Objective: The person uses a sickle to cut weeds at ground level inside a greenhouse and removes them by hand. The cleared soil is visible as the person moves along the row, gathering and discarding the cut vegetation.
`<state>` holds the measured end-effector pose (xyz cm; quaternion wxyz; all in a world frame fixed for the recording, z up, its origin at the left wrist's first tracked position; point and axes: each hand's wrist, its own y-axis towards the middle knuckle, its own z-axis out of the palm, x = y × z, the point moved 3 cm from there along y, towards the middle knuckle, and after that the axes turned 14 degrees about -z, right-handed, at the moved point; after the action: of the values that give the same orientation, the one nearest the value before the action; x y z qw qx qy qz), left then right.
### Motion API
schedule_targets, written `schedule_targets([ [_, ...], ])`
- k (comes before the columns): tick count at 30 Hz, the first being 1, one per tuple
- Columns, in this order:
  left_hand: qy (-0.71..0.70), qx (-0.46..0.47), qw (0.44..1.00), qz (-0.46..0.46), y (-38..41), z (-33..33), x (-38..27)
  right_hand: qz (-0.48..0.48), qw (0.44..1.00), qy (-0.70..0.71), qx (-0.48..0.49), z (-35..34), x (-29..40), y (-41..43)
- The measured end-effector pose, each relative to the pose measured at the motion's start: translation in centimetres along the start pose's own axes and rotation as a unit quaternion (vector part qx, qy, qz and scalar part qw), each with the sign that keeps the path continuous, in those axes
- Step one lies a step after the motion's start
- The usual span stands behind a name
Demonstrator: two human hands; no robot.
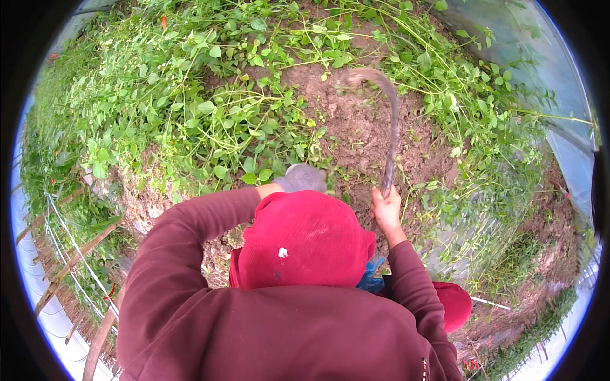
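Note:
In a grey glove, my left hand (302, 178) is beside low leafy weeds (248, 138), just above the red cap (307, 240); its fingers are blurred and partly hidden, so its grip does not show. My bare right hand (387, 207) is closed around the lower end of a dark curved sickle (393, 114). The tool reaches up and bends left at its blurred far end, over broken brown soil (357, 124). Cut or loose stems lie around this patch.
Dense green weeds (143, 90) spread to the upper left. Plastic sheeting (538, 62) borders the right side. Wooden poles (76, 257) and white strings (78, 247) stand at the left. A blue plastic bag (371, 278) shows beside the cap.

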<state>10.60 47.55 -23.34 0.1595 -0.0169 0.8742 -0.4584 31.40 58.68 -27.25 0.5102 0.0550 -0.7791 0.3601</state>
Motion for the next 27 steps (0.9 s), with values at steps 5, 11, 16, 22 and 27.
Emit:
schedule_targets([
  [5, 0.009, -0.203, 0.921, -0.332, 1.8, -6.1, 4.7, -0.151, 0.963, -0.218, 0.046, 1.8, 3.1, 2.1],
  [11, -0.150, -0.210, 0.856, -0.448, 4.3, -4.5, 12.2, -0.182, 0.964, -0.185, 0.061, 5.3, 7.1, 5.3],
  [16, -0.079, -0.133, 0.914, -0.375, 4.3, -5.2, 10.0, -0.219, 0.908, -0.333, 0.126, 0.5, -0.8, 4.8],
  [22, -0.194, -0.113, 0.889, -0.398, 2.3, -1.9, 7.5, -0.145, 0.943, -0.260, 0.149, -1.1, 0.0, 1.0],
  [27, -0.150, -0.146, 0.874, -0.438, 1.7, -1.3, 9.6, -0.179, 0.953, -0.228, 0.088, 3.8, 7.0, 4.4],
])
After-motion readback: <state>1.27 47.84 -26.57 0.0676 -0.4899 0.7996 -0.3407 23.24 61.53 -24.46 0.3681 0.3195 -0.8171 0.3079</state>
